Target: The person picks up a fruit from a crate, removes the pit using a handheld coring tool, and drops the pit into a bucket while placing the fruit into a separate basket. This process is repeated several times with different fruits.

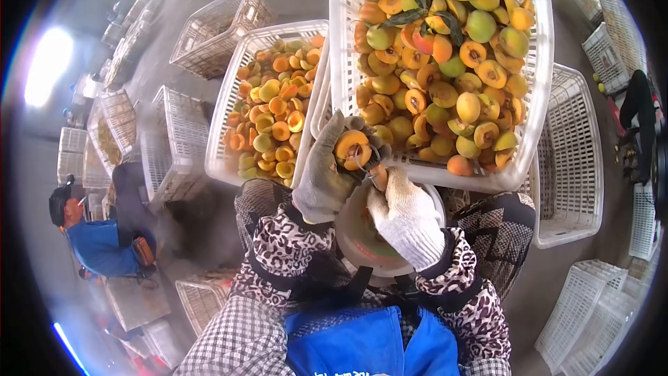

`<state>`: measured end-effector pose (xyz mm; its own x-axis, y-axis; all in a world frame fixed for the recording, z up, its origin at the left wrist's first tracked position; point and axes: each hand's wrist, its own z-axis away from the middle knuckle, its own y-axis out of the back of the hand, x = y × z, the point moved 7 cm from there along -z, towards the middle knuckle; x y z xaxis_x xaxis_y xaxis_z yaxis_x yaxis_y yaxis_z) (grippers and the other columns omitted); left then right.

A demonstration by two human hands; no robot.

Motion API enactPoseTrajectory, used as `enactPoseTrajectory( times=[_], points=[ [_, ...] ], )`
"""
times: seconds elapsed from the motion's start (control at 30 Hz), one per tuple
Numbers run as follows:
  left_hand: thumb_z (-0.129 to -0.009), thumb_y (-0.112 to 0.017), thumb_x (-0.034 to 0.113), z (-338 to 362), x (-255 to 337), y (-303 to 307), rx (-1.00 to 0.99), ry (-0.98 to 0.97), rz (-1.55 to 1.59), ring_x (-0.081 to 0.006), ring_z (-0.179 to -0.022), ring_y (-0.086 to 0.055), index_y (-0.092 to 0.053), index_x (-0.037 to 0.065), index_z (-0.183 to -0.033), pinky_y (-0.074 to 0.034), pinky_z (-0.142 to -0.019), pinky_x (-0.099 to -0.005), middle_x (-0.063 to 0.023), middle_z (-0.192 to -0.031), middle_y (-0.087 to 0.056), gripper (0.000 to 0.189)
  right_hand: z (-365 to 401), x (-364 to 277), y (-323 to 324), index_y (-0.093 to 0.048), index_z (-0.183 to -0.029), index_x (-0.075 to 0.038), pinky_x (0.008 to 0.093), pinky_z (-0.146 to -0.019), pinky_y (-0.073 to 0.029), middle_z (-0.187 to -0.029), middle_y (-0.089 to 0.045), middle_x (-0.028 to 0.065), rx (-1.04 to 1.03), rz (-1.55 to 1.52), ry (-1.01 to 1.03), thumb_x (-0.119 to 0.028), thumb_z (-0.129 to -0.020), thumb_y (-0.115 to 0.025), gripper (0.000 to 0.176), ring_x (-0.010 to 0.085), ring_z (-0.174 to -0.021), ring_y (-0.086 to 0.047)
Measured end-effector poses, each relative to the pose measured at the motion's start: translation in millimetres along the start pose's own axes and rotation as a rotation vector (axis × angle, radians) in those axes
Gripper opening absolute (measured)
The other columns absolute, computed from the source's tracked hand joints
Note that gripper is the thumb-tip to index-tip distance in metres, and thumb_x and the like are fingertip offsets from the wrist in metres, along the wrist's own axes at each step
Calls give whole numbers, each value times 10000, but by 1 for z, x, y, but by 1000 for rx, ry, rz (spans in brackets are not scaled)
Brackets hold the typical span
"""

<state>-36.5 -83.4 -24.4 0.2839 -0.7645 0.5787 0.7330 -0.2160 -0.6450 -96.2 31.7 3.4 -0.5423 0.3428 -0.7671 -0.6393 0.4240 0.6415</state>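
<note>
My left hand (325, 175), in a grey, soiled glove, holds an apricot half (353, 149) with its cut face up and the brown pit in its middle. Wearing a white knit glove, my right hand (409, 217) is closed round the brown handle of a small pitting tool (379, 177). The tool's thin metal end reaches the cut face at the pit. Below both hands, between my knees, stands a white bucket (356, 235); its contents are mostly hidden. Just beyond my hands is a large white crate (545, 76) heaped with whole and halved apricots (445, 90), with some green leaves.
A second white crate (224, 122) at the left holds pitted apricot halves (275, 108). Under the large crate, to its right, is another white crate (588, 167). More crates (174, 143) stand around the floor. A person in blue (104, 247) sits at far left.
</note>
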Motion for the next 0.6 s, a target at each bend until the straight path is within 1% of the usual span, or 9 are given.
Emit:
enactPoseTrajectory(
  times=[0.03, 0.1, 0.17, 0.2, 0.3, 0.37, 0.47, 0.53, 0.6],
  points=[
    [-972, -444, 432, 5, -1, -5, -3, 5, -3, -313, -852, -634, -547, 41, -1057, -552, -748, -435, -132, -883, -627, 413, 0, -2, 1, -481, -865, -31, 403, -492, -461, -621, -551, 156, 29, 17, 28, -142, -811, -643, 204, 339, -550, -584],
    [-950, -549, 366, 16, -5, -20, -58, 65, 57, -262, -807, -634, -550, 66, -1016, -551, -766, -407, -94, -845, -613, 308, 1, -5, 3, -483, -880, -28, 404, -490, -465, -621, -551, 156, 62, 34, 53, -146, -807, -644, 213, 337, -549, -585],
    [-952, -545, 366, 16, -7, -20, -60, 36, 61, -264, -809, -634, -546, 70, -1007, -546, -772, -400, -99, -843, -613, 300, 2, -3, 0, -480, -930, -26, 407, -492, -475, -645, -568, 158, 12, 132, 10, -173, -809, -634, 245, 338, -546, -587],
    [-955, -541, 365, 17, -7, -20, -60, 2, 69, -267, -810, -634, -543, 75, -998, -541, -778, -392, -104, -842, -614, 293, 3, 3, -15, -510, -984, -10, 411, -529, -532, -717, -614, 158, -129, 339, -39, -226, -857, -535, 251, 299, -657, -663],
    [-958, -536, 363, 24, -5, -18, 18, -20, -59, -268, -809, -631, -535, 75, -982, -532, -788, -384, -110, -826, -611, 289, 5, -1, -9, -510, -979, -19, 387, -502, -530, -732, -597, 135, -55, 367, 38, -182, -850, -524, 209, 270, -635, -657],
    [-959, -536, 353, 23, -9, -16, 41, 23, -11, -264, -804, -633, -530, 75, -978, -537, -758, -373, -108, -826, -608, 279, 4, 4, -14, -508, -964, -22, 390, -520, -534, -778, -598, 144, -106, 350, -6, -162, -849, -523, 182, 275, -642, -655],
    [-960, -533, 334, 21, -5, -14, 57, -24, -77, -253, -787, -632, -533, 72, -962, -540, -721, -355, -98, -800, -600, 262, 1, 3, -14, -508, -970, -19, 407, -587, -545, -825, -618, 163, -182, 271, -52, -168, -857, -527, 188, 308, -712, -665],
    [-950, -545, 299, 17, -5, -7, 112, -6, -149, -232, -756, -627, -545, 65, -919, -540, -671, -331, -84, -771, -591, 236, 0, 4, -18, -516, -1005, -19, 442, -670, -536, -893, -637, 184, -341, 167, -252, -192, -875, -535, 218, 354, -818, -663],
    [-939, -559, 286, 12, -12, 1, 101, 15, -137, -215, -746, -625, -555, 62, -908, -535, -650, -320, -72, -766, -591, 226, 2, 5, -22, -492, -1005, -6, 465, -652, -521, -842, -638, 206, -343, 135, -254, -206, -863, -557, 253, 386, -765, -645]
  ],
)
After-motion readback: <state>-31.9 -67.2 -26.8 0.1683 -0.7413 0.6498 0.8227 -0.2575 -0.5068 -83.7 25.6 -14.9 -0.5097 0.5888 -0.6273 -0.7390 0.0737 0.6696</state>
